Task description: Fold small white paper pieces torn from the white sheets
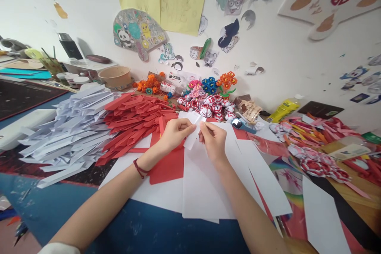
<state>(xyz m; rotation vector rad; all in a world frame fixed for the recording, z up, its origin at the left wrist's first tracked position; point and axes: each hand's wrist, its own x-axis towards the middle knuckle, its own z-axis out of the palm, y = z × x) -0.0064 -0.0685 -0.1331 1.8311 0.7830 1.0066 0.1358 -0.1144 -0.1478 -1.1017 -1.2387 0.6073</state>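
Note:
Pinched between the thumb and fingers of my left hand (175, 134) is a small folded piece of white paper (191, 142). My right hand (214, 141) is closed too, its thumb and fingertips gripping the paper's right edge. Beneath both hands lie white paper sheets (205, 186), with a red sheet (167, 166) partly under them on the left. A pile of folded red paper strips (133, 123) lies just left of my left hand. Farther left is a heap of folded white paper strips (80, 123).
Behind my hands stand red-and-white paper balls (216, 105) and orange flowers (228, 81). A round tub (115, 77) and a black bottle (70, 46) are at the back left. On the right are a yellow bottle (284, 109) and pink-red strips (318, 131).

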